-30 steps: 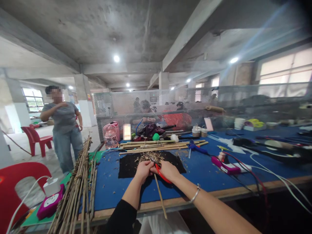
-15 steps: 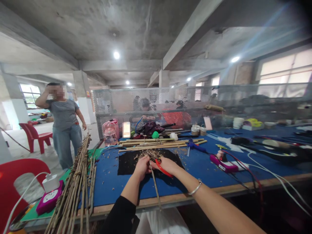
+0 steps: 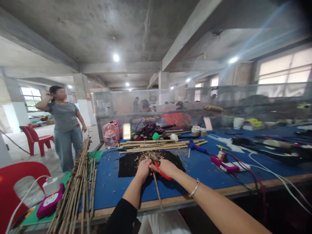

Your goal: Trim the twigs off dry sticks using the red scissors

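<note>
My left hand (image 3: 143,169) is closed round the upper end of a thin bamboo stick (image 3: 157,191) that slants down toward me over the table edge. My right hand (image 3: 167,167) grips red-handled scissors (image 3: 160,171) right beside the left hand, the blades at the stick's top end. Both hands hover over a black cloth (image 3: 129,164) littered with small wood shavings on the blue table (image 3: 202,169).
A bundle of long thin sticks (image 3: 78,185) lies along the table's left edge beside a purple power strip (image 3: 48,201). Cut bamboo lengths (image 3: 158,144), a blue tool (image 3: 196,148), a pink device (image 3: 225,165) with cables lie beyond. A person in grey stands at left near red chairs (image 3: 36,138).
My hands stay together on the stick and scissors; the stick's lower end has swung slightly. The person at left raised an arm to the head.
</note>
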Demonstrator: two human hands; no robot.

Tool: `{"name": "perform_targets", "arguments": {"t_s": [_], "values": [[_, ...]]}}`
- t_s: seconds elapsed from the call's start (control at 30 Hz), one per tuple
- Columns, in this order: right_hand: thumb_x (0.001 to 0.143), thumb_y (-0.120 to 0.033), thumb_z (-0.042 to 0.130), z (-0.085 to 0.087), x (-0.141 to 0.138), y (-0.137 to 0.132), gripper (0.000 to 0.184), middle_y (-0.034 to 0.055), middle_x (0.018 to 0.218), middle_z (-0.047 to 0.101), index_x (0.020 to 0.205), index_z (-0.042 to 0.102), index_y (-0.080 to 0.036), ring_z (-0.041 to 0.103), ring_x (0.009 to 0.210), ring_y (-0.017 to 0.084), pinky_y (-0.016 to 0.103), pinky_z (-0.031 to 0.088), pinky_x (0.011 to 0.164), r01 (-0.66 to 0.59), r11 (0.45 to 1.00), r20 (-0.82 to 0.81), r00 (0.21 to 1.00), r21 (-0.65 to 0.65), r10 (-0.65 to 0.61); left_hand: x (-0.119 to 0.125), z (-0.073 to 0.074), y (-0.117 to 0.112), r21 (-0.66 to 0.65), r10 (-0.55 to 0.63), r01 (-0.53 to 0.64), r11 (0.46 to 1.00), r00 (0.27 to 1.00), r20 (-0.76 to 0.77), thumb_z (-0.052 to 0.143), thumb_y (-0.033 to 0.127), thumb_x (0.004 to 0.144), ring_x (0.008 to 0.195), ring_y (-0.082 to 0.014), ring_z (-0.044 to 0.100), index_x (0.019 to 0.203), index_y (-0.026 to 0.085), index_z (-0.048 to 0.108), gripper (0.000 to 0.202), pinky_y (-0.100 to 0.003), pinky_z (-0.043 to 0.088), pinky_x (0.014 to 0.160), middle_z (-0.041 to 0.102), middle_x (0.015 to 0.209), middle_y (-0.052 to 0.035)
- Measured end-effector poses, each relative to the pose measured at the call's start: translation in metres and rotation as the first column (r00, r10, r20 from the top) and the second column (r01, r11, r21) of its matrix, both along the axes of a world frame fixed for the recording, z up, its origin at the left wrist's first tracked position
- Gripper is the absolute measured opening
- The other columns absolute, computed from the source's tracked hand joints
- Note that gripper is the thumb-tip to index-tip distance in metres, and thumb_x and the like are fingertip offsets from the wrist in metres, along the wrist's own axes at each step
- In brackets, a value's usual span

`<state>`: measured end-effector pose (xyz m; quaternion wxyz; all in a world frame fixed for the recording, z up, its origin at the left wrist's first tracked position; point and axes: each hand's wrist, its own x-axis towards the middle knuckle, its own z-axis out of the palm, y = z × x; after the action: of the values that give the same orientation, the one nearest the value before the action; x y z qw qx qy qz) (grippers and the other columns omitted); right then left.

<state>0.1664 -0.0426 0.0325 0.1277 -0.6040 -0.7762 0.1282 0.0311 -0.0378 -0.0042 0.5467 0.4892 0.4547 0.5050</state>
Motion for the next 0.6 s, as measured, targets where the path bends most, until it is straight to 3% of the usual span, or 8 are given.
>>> {"name": "perform_targets", "arguments": {"t_s": [0.23,0.43,0.6], "values": [[0.065,-0.073,0.047,-0.002,-0.002,-0.001,0.062,0.0116,0.094,0.068,0.092,0.066,-0.021,0.064,0.087,0.028,0.033,0.047,0.069,0.05,0.998,-0.048,0.997,-0.044,-0.052,0.001,0.001,-0.001,-0.024,0.015,-0.015,1.0,1.0,0.021,0.048,0.034,0.078,0.035,-0.009,0.044,0.067,0.017,0.051,0.021,-0.019,0.032,0.035,0.048,0.042,0.0034],[0.065,-0.072,0.05,-0.01,-0.001,-0.001,0.06,0.0117,0.089,0.068,0.09,0.067,-0.02,0.064,0.085,0.027,0.029,0.046,0.066,0.037,0.999,-0.11,0.993,-0.033,-0.04,0.001,0.003,-0.002,-0.033,0.059,-0.059,0.998,0.998,-0.002,0.049,0.036,0.077,0.035,-0.0074,0.043,0.065,0.017,0.05,0.023,-0.018,0.035,0.036,0.048,0.044,0.0043],[0.066,-0.071,0.049,-0.011,0.002,0.0,0.059,0.0121,0.088,0.069,0.088,0.068,-0.019,0.064,0.084,0.025,0.028,0.045,0.065,0.03,0.999,-0.11,0.993,-0.024,-0.033,0.001,0.004,-0.003,-0.054,0.029,-0.03,0.998,1.0,-0.013,0.054,0.041,0.074,0.039,-0.0083,0.046,0.069,0.017,0.052,0.025,-0.018,0.033,0.038,0.048,0.047,0.004]]}}
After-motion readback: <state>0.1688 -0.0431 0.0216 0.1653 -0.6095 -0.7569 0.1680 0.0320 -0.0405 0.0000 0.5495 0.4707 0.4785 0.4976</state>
